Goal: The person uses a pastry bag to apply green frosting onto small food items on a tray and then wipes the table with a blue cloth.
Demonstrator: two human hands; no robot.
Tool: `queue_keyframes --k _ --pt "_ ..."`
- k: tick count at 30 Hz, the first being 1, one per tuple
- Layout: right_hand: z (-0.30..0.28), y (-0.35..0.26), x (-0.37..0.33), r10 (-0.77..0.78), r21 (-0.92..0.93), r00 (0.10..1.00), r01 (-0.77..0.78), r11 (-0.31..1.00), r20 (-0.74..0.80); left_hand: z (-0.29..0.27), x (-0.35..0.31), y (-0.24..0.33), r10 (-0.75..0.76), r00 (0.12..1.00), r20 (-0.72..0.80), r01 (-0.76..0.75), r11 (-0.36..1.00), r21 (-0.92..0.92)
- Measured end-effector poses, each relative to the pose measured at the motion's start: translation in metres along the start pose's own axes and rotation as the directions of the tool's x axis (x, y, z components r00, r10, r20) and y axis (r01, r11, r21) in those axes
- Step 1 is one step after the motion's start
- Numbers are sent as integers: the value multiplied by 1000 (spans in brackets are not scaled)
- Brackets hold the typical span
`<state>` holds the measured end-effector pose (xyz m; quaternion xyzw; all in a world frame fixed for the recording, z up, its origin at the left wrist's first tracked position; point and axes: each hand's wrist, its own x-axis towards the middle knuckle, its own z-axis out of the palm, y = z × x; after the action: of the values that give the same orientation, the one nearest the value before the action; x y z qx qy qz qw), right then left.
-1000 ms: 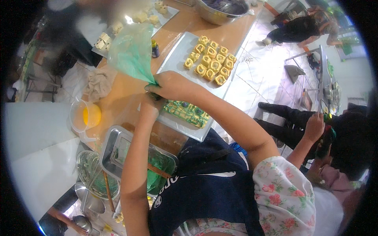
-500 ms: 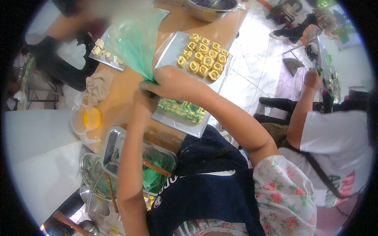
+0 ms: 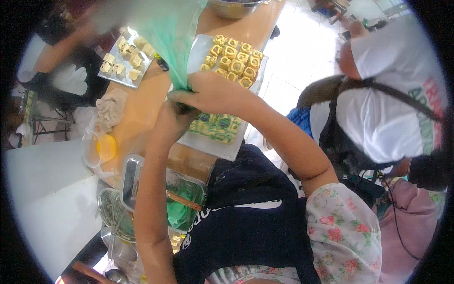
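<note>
Both my hands hold a green piping bag [image 3: 168, 35] over a metal tray [image 3: 208, 144] at the table's near edge. My right hand [image 3: 213, 92] is clenched around the bag's twisted neck. My left hand [image 3: 172, 118] grips the bag's lower end just under it, and the tip is hidden. On the tray lie small square pastries with green filling [image 3: 217, 128]. Further along the same tray sit several unfilled yellow pastry squares [image 3: 234, 59].
A metal pan with green cream [image 3: 182, 208] and a wooden stick stands near my body. A whisk in a bowl [image 3: 113, 215] lies left of it. A plastic cup with yellow liquid [image 3: 101, 147], a crumpled cloth [image 3: 109, 110] and another pastry tray [image 3: 125, 59] lie left. A person in white [image 3: 392, 90] bends at right.
My view has shifted closer over the table. A person in a white shirt has come in at the right. My hands keep their grip on the bag over the tray.
</note>
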<state>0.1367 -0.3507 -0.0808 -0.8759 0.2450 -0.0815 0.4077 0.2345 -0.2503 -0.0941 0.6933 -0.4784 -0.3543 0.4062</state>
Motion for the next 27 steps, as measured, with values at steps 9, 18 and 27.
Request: queue_keyframes --k 9,18,27 --pt "-3 4 -18 67 -49 984 -59 997 166 28 -3 -37 -62 998 33 65 991 -121" --pt "7 18 -17 73 -38 976 -67 997 207 41 -2 -55 29 999 -43 -28 999 26" --pt "18 28 -16 13 -44 984 -5 999 175 55 2 -93 -71 992 -105 46 972 -229"
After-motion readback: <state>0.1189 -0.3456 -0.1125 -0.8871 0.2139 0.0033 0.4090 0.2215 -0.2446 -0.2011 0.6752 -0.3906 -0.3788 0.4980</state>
